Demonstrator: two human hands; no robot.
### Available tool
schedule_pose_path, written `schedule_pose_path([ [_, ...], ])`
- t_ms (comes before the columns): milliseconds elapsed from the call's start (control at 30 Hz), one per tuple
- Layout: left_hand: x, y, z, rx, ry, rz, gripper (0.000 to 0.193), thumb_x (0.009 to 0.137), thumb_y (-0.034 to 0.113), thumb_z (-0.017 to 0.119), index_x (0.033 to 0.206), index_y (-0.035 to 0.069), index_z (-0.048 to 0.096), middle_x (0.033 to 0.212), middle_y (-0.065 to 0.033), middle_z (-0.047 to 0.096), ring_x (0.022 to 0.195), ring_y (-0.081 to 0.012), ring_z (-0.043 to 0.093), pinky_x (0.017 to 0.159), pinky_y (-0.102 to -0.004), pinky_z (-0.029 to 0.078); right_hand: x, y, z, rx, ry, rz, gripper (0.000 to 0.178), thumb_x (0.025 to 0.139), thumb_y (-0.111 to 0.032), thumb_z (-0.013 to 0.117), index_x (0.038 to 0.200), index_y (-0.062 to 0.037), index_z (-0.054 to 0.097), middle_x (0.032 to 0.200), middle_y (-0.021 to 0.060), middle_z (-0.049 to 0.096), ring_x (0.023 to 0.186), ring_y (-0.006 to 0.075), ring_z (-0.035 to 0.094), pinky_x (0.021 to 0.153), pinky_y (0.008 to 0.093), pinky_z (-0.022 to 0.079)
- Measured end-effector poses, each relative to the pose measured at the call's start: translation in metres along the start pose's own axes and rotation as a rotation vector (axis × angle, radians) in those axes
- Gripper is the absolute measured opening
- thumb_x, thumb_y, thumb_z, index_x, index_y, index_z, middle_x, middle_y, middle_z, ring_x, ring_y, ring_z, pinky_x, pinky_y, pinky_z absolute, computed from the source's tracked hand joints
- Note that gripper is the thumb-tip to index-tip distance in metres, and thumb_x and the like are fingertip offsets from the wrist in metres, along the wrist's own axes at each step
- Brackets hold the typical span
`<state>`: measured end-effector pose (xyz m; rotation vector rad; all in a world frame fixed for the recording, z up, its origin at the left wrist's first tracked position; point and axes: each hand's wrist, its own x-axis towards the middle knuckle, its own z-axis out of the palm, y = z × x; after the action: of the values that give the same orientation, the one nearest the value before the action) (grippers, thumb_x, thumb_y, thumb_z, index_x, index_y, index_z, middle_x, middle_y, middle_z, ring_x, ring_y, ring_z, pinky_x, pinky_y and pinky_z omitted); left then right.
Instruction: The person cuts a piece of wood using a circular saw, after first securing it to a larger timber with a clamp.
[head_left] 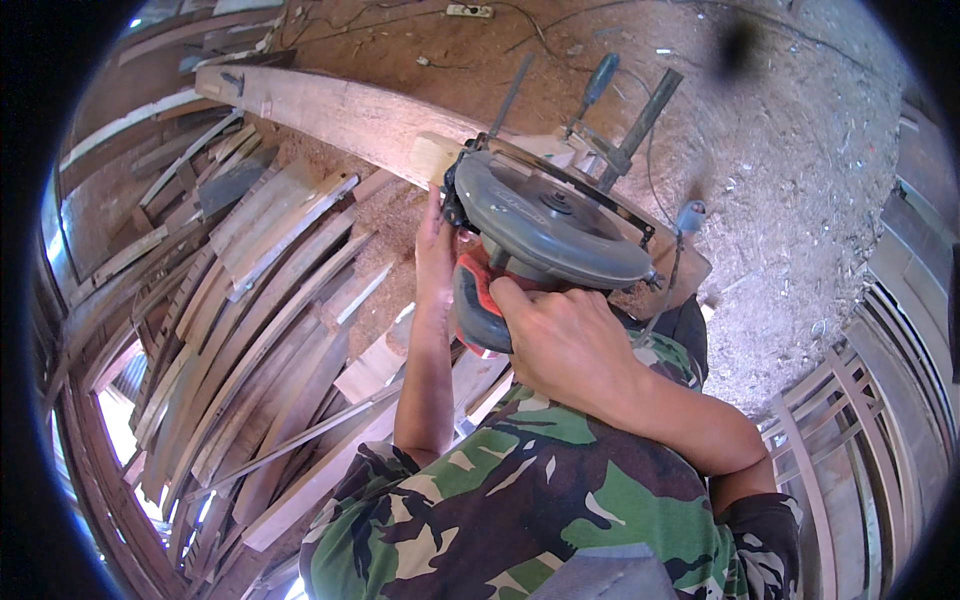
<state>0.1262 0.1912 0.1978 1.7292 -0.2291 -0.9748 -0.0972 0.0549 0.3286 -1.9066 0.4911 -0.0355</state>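
Note:
A circular saw [540,215] with a grey guard, a round blade cover and a red-and-black body is held in front of my chest, over a wooden workpiece. My right hand [575,335] is closed around its rear handle. On its left side, my left hand [436,245] grips near the black front part; some of its fingers are hidden behind the saw. Under and beyond the saw, a long wooden board [340,115] stretches to the far left. A small pale wood block [433,155] lies on it beside the saw. A bar clamp [640,130] with a blue handle stands just behind.
Curved wooden pieces [270,330] are piled along the left. More slatted wood [840,420] leans at the right. Sawdust and shavings cover the floor [790,200]. A power strip [470,11] and thin cables lie at the back. Another clamp handle [690,217] sits right of the saw.

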Motion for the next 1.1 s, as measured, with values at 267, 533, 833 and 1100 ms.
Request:
schedule_pose_path([
  [267,0.005,0.009,-0.002,-0.051,-0.050,-0.006,0.061,0.114,0.013,0.051,0.171,0.008,0.030,0.104,0.0034,0.065,0.080,-0.0018,0.054,0.070,-0.0189,0.047,0.007,-0.001,0.002,0.015,0.038,-0.022,0.026,0.079,-0.001,0.067,0.103,-0.0006,0.057,0.069,0.0241,0.068,0.067,0.0479,0.071,0.064,0.0598,0.055],
  [533,0.011,0.004,-0.014,-0.029,-0.052,-0.026,0.044,0.112,0.027,0.058,0.151,0.008,0.053,0.128,-0.0059,0.069,0.110,-0.0158,0.070,0.095,-0.0330,0.060,0.015,-0.005,0.004,0.009,0.043,-0.017,0.025,0.080,-0.001,0.067,0.102,-0.0006,0.056,0.069,0.0259,0.068,0.067,0.0487,0.071,0.064,0.0601,0.056],
  [833,0.015,0.012,-0.016,-0.077,-0.061,-0.034,0.044,0.112,0.032,0.057,0.149,0.009,0.054,0.133,-0.0067,0.068,0.118,-0.0181,0.069,0.101,-0.0358,0.058,0.029,-0.008,0.006,0.015,0.034,-0.040,0.023,0.080,-0.001,0.067,0.100,-0.0008,0.055,0.068,0.0263,0.067,0.068,0.0491,0.071,0.063,0.0597,0.055],
  [1100,0.001,0.052,0.003,-0.268,-0.088,-0.093,0.046,0.113,0.036,0.056,0.150,0.009,0.053,0.137,-0.0067,0.067,0.123,-0.0190,0.067,0.105,-0.0373,0.056,0.044,-0.013,0.007,0.052,0.019,-0.061,0.019,0.083,-0.002,0.066,0.099,-0.0003,0.056,0.069,0.0273,0.067,0.071,0.0493,0.072,0.066,0.0595,0.056],
])
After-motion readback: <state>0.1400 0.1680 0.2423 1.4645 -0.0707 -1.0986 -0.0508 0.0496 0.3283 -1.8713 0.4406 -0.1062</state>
